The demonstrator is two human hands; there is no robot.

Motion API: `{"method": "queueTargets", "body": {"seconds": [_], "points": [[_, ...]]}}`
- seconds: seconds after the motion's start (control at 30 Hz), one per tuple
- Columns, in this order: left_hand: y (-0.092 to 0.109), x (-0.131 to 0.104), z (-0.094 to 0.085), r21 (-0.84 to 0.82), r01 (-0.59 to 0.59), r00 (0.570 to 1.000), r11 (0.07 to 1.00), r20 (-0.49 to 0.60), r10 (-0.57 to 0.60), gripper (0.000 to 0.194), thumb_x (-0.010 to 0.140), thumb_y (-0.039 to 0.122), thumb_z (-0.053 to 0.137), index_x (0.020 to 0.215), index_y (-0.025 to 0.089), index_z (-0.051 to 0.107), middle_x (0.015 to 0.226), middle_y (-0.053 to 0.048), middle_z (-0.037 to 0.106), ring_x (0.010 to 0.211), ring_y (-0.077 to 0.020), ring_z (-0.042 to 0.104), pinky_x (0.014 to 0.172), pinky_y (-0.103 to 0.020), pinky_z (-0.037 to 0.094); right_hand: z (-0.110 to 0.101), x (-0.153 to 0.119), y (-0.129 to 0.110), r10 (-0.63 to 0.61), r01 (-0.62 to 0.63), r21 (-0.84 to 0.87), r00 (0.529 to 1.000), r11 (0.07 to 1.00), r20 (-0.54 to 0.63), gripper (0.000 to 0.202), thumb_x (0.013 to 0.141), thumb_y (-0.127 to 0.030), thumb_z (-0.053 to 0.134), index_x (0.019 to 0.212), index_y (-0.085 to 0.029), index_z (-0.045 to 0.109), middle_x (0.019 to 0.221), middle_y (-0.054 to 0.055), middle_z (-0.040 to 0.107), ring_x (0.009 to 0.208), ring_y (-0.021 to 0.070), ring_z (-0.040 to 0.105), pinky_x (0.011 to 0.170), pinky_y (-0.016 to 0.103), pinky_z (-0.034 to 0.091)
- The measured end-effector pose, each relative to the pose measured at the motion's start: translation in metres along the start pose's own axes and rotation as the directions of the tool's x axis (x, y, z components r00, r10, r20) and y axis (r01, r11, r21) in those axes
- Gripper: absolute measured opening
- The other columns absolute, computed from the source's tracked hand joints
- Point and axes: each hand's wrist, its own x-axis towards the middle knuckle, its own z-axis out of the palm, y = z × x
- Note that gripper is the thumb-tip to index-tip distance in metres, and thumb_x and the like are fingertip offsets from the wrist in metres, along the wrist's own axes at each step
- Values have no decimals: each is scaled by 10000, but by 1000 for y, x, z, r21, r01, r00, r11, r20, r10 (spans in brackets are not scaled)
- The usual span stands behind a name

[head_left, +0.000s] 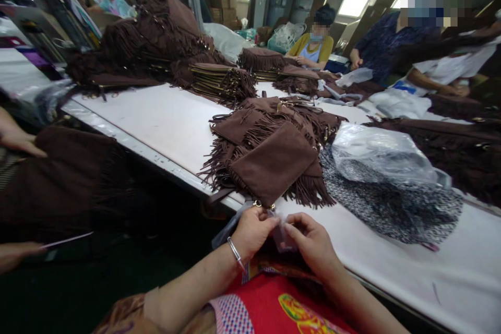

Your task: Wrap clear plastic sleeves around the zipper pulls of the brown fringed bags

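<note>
Left hand (253,232), curled with knuckles up, pinches clear plastic (285,241) just beside the brown pouch (276,164), which lies at the worktop's (168,133) near edge; right hand (313,242), angled inward, pinches the plastic between thumb and fingertips.

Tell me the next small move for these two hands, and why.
Probably smooth the clear plastic with the right hand while the left hand steadies it: it looks crumpled between the fingertips, close by the gold fittings at the near edge of the brown pouch.
</note>
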Motion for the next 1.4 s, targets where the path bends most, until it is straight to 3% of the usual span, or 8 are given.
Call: {"method": "queueTargets", "body": {"seconds": [0.17, 0.3, 0.67, 0.9, 1.07, 1.17, 1.3, 1.4], "points": [[-2, 1, 0, 126, -96, 995, 987, 10, 96, 207, 709, 275, 709, 862, 138, 686, 870, -86, 732, 783, -222, 677, 693, -308, 533, -3, 18, -9, -160, 160, -248, 987, 956, 21, 315, 809, -469, 590, 919, -180, 652, 800, 31, 675, 685, 171, 596, 619, 274, 469], [-5, 3, -1, 188, -147, 988, 971, -20, 154, 152, 710, 252, 702, 821, 151, 676, 839, -72, 730, 770, -209, 672, 678, -284, 524, 2, 31, -17, -188, 196, -395, 980, 898, 58, 220, 787, -381, 600, 730, -184, 678, 693, 16, 664, 675, 177, 591, 628, 274, 444], [5, -9, 8, -202, 164, 985, 966, 82, -150, 395, 693, 456, 750, 880, 123, 650, 789, -59, 697, 689, -169, 649, 695, -329, 543, 13, 35, -15, -179, 145, -265, 978, 953, -108, 275, 765, -430, 632, 672, -173, 666, 613, 6, 631, 604, 155, 544, 577, 251, 412], [0, -12, 17, -252, 83, 991, 964, -83, -107, 372, 676, 472, 735, 745, 137, 587, 662, -15, 612, 560, -101, 544, 531, -219, 438, 16, 27, -11, -38, 38, 12, 999, 999, -12, 314, 734, -475, 670, 696, -169, 613, 540, -42, 530, 500, 107, 443, 489, 226, 351], [-1, -14, 15, -81, 78, 988, 994, -124, -88, 261, 786, 437, 597, 770, 183, 540, 541, 63, 458, 442, -75, 393, 419, -198, 279, 12, 21, -11, -32, 31, 15, 996, 999, 79, 311, 747, -470, 664, 716, -165, 609, 556, -45, 526, 523, 104, 449, 515, 229, 358], [-4, -16, 8, 201, -29, 989, 979, -139, 58, 215, 841, 388, 524, 753, 193, 544, 561, 52, 469, 489, -99, 405, 467, -224, 309, 7, 24, -10, -29, 36, -71, 995, 997, 99, 326, 788, -484, 608, 720, -165, 609, 538, -46, 512, 518, 106, 447, 514, 232, 348], [-10, -22, 0, 527, -240, 949, 816, -51, 312, 235, 866, 323, 507, 674, 190, 537, 656, 4, 552, 651, -146, 487, 622, -271, 376, 6, 33, -11, -17, 35, -162, 994, 986, 109, 410, 791, -526, 582, 611, -158, 566, 523, -37, 486, 511, 97, 426, 488, 229, 307], [-12, -26, -4, 621, -341, 911, 706, 33, 411, 228, 893, 291, 471, 702, 197, 552, 695, -21, 579, 673, -168, 512, 654, -294, 383, 13, 38, -15, 131, -130, -18, 980, 991, 150, 450, 719, -554, 655, 550, -178, 473, 464, -57, 425, 437, 74, 356, 428, 222, 241]]}}
